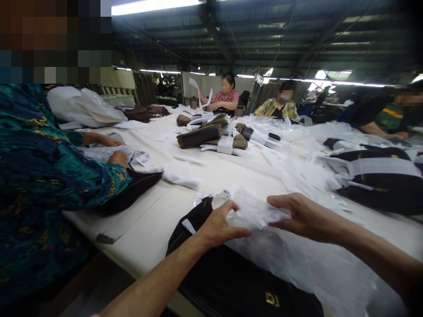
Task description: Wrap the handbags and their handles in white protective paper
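A crumpled, see-through plastic bag (257,211) is stretched between my two hands in the head view. My left hand (220,224) curls its fingers and thumb round one side of the plastic. From the right, my right hand (295,213) pinches the other side between thumb and fingers. Beneath them lies a black fabric bag (238,277) with a gold emblem (272,300) near its lower edge. The loose plastic trails over its right part. A silvery crinkled packet (211,196) shows just beyond my left hand.
A co-worker in a teal patterned top (59,176) handles plastic and a black item (139,187) at left. Brown folded bags with white wraps (211,136) lie mid-table (158,229). Black wrapped bags (380,176) sit at right. Several people work across the table.
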{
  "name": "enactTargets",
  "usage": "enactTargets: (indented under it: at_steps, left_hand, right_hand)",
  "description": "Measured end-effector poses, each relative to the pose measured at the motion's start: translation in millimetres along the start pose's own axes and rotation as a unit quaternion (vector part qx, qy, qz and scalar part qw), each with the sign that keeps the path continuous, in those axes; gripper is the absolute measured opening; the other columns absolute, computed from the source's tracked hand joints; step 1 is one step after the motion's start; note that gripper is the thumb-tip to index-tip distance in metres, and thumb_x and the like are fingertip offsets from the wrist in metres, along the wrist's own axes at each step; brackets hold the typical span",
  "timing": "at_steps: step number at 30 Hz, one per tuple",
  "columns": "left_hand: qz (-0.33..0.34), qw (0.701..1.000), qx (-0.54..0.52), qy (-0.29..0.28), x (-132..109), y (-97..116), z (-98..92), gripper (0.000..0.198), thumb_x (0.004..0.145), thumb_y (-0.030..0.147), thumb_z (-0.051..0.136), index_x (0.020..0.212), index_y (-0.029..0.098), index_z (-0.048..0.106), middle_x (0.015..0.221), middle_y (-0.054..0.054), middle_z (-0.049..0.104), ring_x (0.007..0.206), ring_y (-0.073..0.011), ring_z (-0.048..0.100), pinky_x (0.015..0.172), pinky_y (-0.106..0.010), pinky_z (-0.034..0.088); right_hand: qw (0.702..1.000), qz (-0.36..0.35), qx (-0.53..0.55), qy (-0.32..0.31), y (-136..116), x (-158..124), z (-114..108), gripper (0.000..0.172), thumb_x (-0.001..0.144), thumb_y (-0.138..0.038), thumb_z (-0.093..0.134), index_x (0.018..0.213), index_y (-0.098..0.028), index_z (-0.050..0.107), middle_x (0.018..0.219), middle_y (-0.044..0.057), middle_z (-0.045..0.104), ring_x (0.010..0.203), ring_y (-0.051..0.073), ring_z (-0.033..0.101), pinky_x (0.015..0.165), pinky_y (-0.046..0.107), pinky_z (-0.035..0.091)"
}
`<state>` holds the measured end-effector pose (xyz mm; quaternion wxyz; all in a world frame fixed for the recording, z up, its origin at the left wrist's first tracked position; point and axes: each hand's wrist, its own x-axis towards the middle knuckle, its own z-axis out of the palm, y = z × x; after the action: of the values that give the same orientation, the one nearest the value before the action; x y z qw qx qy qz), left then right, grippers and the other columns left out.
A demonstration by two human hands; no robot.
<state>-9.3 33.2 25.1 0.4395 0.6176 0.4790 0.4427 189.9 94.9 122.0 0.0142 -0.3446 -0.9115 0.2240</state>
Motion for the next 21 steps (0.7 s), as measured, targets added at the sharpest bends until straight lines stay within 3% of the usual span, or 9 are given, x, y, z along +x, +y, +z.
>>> enactTargets:
  at_steps: [4, 6, 8, 10, 13, 15, 18, 20, 21]
  left_hand:
    - [0.06, 0.997, -0.031, 0.038, 13, -6, 0.4, 0.022, 0.075, 0.035, 0.059, 0.085, 0.015, 0.055, 0.078, -0.001, 0.056, 0.074, -0.015, 0.052, 0.069, -0.025, 0.041]
    - [0.064, 0.995, -0.011, 0.078, 16, -7, 2.2, 0.019, 0.075, 0.034, 0.058, 0.079, 0.016, 0.053, 0.071, 0.002, 0.052, 0.069, -0.0126, 0.049, 0.065, -0.023, 0.039]
    - [0.063, 0.992, 0.016, 0.108, 21, -7, 4.3, 0.018, 0.075, 0.033, 0.058, 0.073, 0.017, 0.05, 0.065, 0.004, 0.046, 0.065, -0.0108, 0.045, 0.062, -0.021, 0.037]
    - [0.057, 0.988, 0.038, 0.137, 27, -6, 6.3, 0.019, 0.075, 0.032, 0.058, 0.069, 0.018, 0.047, 0.062, 0.006, 0.042, 0.062, -0.0095, 0.042, 0.059, -0.02, 0.036]
    - [0.034, 0.988, 0.044, 0.143, 38, -6, 5.5, 0.018, 0.074, 0.031, 0.059, 0.07, 0.018, 0.047, 0.062, 0.007, 0.044, 0.061, -0.0089, 0.043, 0.059, -0.019, 0.036]
    - [0.03, 0.989, 0.037, 0.139, 42, -7, -0.9, 0.02, 0.072, 0.032, 0.062, 0.083, 0.019, 0.051, 0.069, 0.005, 0.05, 0.066, -0.01, 0.048, 0.063, -0.021, 0.039]
    - [0.048, 0.976, 0.044, 0.206, 39, -11, -19.2, 0.038, 0.077, 0.033, 0.057, 0.11, 0.02, 0.044, 0.093, -0.001, 0.056, 0.084, -0.0145, 0.053, 0.076, -0.026, 0.041]
    - [0.05, 0.967, 0.107, 0.227, 33, -17, -32.3, 0.024, 0.084, 0.033, 0.046, 0.103, 0.019, 0.049, 0.091, -0.002, 0.056, 0.084, -0.015, 0.053, 0.076, -0.026, 0.04]
    - [0.051, 0.966, 0.157, 0.199, 31, -20, -37.6, 0.019, 0.087, 0.032, 0.041, 0.094, 0.018, 0.053, 0.085, -0.002, 0.057, 0.081, -0.0147, 0.053, 0.075, -0.026, 0.039]
  right_hand:
    - [0.997, 0.045, -0.031, 0.062, 11, 9, -10, 0.034, 0.068, -0.044, 0.06, 0.087, -0.017, 0.055, 0.075, 0.003, 0.061, 0.065, 0.018, 0.056, 0.056, 0.027, 0.043]
    - [0.999, 0.033, 0.024, 0.031, 18, 16, -15, 0.059, 0.061, -0.047, 0.067, 0.109, -0.017, 0.05, 0.098, 0.006, 0.062, 0.085, 0.024, 0.059, 0.071, 0.031, 0.047]
    - [0.994, 0.019, 0.106, -0.036, 24, 24, -16, 0.071, 0.057, -0.044, 0.07, 0.119, -0.021, 0.045, 0.11, 0.006, 0.06, 0.097, 0.025, 0.057, 0.081, 0.032, 0.046]
    - [0.981, 0.044, 0.168, -0.081, 31, 35, -10, 0.064, 0.058, -0.041, 0.07, 0.115, -0.021, 0.05, 0.102, 0.004, 0.064, 0.091, 0.024, 0.06, 0.078, 0.031, 0.048]
    - [0.975, 0.13, 0.169, -0.058, 46, 53, 2, 0.045, 0.056, -0.038, 0.071, 0.094, -0.016, 0.062, 0.083, 0.004, 0.068, 0.075, 0.023, 0.062, 0.066, 0.03, 0.05]
    - [0.973, 0.158, 0.161, -0.041, 58, 63, 6, 0.035, 0.055, -0.036, 0.07, 0.081, -0.014, 0.064, 0.076, 0.005, 0.068, 0.07, 0.022, 0.061, 0.063, 0.029, 0.049]
    - [0.971, 0.144, 0.187, -0.024, 73, 72, -3, 0.027, 0.061, -0.032, 0.066, 0.076, -0.01, 0.065, 0.073, 0.005, 0.068, 0.069, 0.02, 0.06, 0.065, 0.027, 0.046]
    - [0.97, 0.135, 0.204, -0.017, 81, 76, -14, 0.025, 0.063, -0.03, 0.063, 0.073, -0.007, 0.065, 0.07, 0.006, 0.067, 0.067, 0.018, 0.059, 0.065, 0.026, 0.045]
    - [0.968, 0.132, 0.213, -0.017, 84, 78, -19, 0.024, 0.064, -0.028, 0.062, 0.072, -0.006, 0.066, 0.069, 0.006, 0.067, 0.067, 0.017, 0.059, 0.065, 0.026, 0.044]
